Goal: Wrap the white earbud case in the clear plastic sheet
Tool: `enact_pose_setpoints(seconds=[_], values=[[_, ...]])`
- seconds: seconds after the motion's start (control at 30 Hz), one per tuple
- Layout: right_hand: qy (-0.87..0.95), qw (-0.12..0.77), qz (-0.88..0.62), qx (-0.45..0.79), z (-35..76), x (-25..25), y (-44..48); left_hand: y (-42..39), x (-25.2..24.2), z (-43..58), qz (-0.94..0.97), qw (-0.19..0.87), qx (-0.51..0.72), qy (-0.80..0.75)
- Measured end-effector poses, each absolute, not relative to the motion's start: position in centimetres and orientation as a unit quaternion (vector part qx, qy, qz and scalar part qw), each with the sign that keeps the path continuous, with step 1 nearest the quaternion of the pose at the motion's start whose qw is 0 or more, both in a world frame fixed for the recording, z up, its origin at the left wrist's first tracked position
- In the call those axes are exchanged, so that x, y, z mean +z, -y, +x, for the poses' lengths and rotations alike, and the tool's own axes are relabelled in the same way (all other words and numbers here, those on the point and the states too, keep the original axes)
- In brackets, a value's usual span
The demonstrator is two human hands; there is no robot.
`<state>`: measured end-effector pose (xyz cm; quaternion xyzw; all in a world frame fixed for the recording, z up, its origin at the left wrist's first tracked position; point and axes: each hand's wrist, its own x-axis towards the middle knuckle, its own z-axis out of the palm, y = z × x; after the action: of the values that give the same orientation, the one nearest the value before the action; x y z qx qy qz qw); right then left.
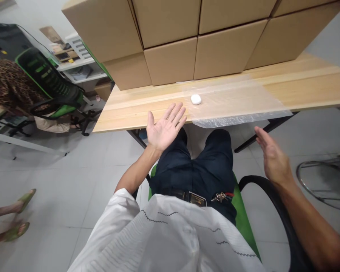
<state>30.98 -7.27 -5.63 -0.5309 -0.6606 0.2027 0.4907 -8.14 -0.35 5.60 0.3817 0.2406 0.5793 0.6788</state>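
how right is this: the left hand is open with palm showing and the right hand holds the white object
Not quite: the right hand doesn't hold the white object; the head view shows it lying on the table. The left hand is open, palm showing.

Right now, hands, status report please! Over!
Left hand open, empty. Right hand open, seemingly empty. White object on plastic sheet. Cardboard boxes stacked behind.

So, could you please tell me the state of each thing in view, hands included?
Left hand: open, palm up, holding nothing.
Right hand: fingers extended, seen edge-on, no object visible in it.
Small white object: lying on the plastic; whether it opens, I cannot tell.
Plastic sheet: spread out, front edge overhanging the table.
Cardboard boxes: stacked; tops out of view.
Keys: hanging at the waist.
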Motion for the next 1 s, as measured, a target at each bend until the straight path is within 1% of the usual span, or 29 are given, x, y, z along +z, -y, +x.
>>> enact_pose_setpoints(seconds=[0.1, 0.2, 0.3, 0.43, 0.53, 0.63, 0.77, 1.0], values=[[0.723, 0.441, -0.504, 0.173, 29.3, -3.8, 8.1, 0.9, 6.3, -7.6, 0.36, 0.702, 0.567, -0.235], [0.79, 0.427, -0.426, 0.11, 27.2, -2.2, 7.8, 1.4, 6.8, -7.1, 0.345, 0.718, 0.557, -0.234], [0.82, 0.416, -0.384, 0.091, 25.1, -1.3, 7.1, 1.8, 7.0, -6.7, 0.339, 0.725, 0.548, -0.242], [0.827, 0.392, -0.387, 0.11, 23.3, -1.1, 6.6, 1.6, 6.6, -6.7, 0.372, 0.704, 0.537, -0.278], [0.824, 0.372, -0.405, 0.14, 22.8, -1.5, 6.7, 0.9, 5.4, -7.0, 0.419, 0.657, 0.542, -0.315], [0.82, 0.358, -0.412, 0.17, 22.8, -2.4, 7.0, 0.4, 4.2, -7.3, 0.428, 0.624, 0.553, -0.349], [0.814, 0.352, -0.421, 0.189, 23.1, -3.6, 7.4, 0.4, 4.1, -7.3, 0.37, 0.661, 0.541, -0.364], [0.808, 0.344, -0.432, 0.207, 23.1, -4.1, 7.5, 1.8, 6.6, -6.9, 0.255, 0.738, 0.531, -0.328]])
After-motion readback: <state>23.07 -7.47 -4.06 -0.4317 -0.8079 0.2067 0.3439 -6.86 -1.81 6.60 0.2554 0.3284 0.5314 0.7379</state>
